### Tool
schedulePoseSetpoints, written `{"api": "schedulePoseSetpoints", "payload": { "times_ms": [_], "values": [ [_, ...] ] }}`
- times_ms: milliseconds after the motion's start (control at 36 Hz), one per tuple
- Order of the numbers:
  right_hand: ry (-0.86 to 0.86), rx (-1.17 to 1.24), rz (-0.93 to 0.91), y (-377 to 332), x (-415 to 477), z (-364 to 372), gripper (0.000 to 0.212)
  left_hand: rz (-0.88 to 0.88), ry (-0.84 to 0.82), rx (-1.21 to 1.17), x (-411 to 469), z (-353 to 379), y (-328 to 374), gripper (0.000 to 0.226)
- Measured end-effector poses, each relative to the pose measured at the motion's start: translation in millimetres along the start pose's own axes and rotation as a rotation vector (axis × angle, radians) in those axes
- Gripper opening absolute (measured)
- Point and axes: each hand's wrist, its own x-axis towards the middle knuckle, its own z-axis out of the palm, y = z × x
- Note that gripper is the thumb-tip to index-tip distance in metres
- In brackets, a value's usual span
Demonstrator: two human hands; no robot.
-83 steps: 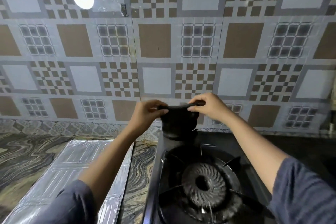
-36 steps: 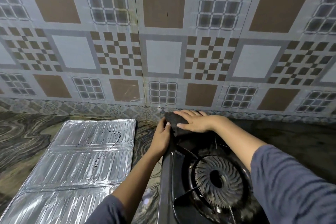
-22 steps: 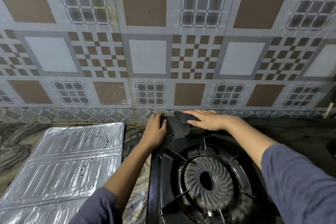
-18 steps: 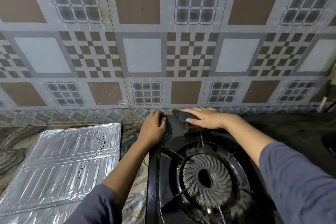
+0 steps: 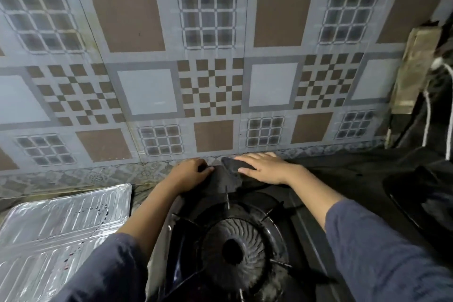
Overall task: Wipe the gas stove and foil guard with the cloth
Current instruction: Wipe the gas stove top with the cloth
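A black gas stove [image 5: 304,230] with a round burner [image 5: 232,251] fills the lower middle. At its back edge lies a dark cloth [image 5: 232,167]. My right hand [image 5: 264,168] presses flat on the cloth, fingers pointing left. My left hand [image 5: 190,173] grips the stove's back left corner, touching the cloth's left end. A silver foil guard [image 5: 61,233] lies flat on the counter to the left of the stove.
The patterned tiled wall [image 5: 213,81] rises right behind the stove. The marbled counter [image 5: 142,191] shows between foil and stove. At the right are a second black burner area [image 5: 421,198], a white cord [image 5: 427,117] and a wooden post [image 5: 414,68].
The cloth came down from mid-air onto the stove's back edge. My right hand with the cloth has slid a little to the right along that edge; my left hand stays at the corner.
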Motion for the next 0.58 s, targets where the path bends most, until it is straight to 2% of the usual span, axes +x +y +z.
{"api": "schedulePoseSetpoints", "payload": {
  "times_ms": [167,583],
  "values": [
    [0.029,0.017,0.042,44,-19,-1,0.056,-0.027,-0.083,-0.041,11,4,31,0.035],
    [0.047,0.029,0.232,146,-71,-9,0.056,0.035,-0.09,-0.062,37,31,104,0.035]
  ]
}}
